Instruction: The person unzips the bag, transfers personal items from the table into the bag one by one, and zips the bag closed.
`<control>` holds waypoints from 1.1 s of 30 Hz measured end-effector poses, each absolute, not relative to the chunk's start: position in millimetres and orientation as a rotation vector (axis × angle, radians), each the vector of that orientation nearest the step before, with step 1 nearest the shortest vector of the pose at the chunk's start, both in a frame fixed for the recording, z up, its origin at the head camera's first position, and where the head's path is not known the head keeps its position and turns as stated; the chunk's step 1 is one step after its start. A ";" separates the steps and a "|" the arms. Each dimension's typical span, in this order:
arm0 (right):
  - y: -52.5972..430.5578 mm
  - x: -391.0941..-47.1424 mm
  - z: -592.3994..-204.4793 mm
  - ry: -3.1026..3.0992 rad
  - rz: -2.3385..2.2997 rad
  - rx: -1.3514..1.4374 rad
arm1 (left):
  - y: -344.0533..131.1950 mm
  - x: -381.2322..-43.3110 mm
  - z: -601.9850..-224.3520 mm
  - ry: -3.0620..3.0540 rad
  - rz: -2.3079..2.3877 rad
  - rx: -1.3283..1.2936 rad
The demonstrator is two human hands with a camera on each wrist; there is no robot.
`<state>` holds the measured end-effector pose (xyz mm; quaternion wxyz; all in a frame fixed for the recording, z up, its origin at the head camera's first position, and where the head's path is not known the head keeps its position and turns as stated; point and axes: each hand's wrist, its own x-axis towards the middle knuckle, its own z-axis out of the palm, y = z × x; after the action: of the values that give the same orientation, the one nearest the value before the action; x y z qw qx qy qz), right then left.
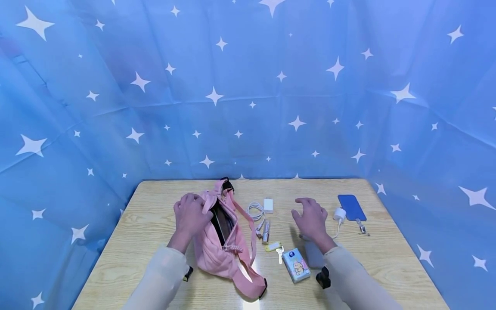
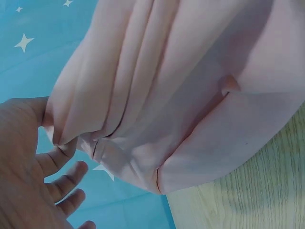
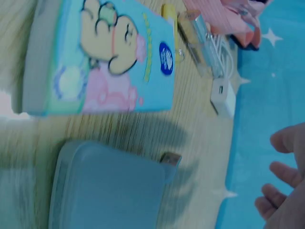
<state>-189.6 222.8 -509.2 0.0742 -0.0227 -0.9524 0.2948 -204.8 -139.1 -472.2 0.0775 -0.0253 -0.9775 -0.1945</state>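
Note:
A pink waist bag (image 1: 217, 258) lies on the left of the table, its zipped mouth gaping over a dark inside. My left hand (image 1: 190, 215) pinches the fabric at the bag's edge between thumb and index finger; in the left wrist view the other fingers (image 2: 66, 183) stand free of the cloth. Over the right half of the table hovers my right hand (image 1: 311, 217), fingers loosely bent and nothing in them. Below its wrist lie a grey-blue flat case (image 1: 314, 255), partly hidden by the forearm, and a tissue pack (image 1: 296, 266) with a cartoon print.
Between bag and right hand lie a coiled white cable (image 1: 255, 211), a white charger plug (image 1: 268, 205), a lipstick-like tube (image 1: 265, 232) and a key (image 1: 280, 255) with a yellow tag (image 1: 273, 246). Farther right are a blue card holder (image 1: 351, 207) and a white round-headed corded item (image 1: 339, 214).

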 end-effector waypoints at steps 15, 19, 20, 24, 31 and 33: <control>237.7 -184.7 -508.2 -2.847 0.923 -0.072 | -128.6 -168.0 -488.5 -3.070 -0.478 0.033; 238.8 -183.6 -506.0 -2.845 0.925 -0.079 | -132.6 -166.6 -491.4 -2.973 -0.529 0.028; 239.3 -183.1 -504.6 -2.847 0.920 -0.081 | -134.1 -166.5 -491.8 -2.948 -0.543 0.020; 244.8 -181.5 -501.0 -2.843 0.890 -0.083 | -139.8 -166.8 -492.2 -2.852 -0.570 -0.020; 265.2 -178.8 -501.3 -2.803 0.830 -0.079 | -148.7 -171.6 -488.9 -2.747 -0.613 -0.027; 272.3 -177.5 -499.9 -2.800 0.810 -0.070 | -151.3 -172.8 -487.7 -2.752 -0.609 -0.018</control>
<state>-177.5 272.3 -499.9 0.1128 -0.0237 -0.9542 0.2759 -172.8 -151.3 -487.7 0.1607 -0.0064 -0.9637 -0.2132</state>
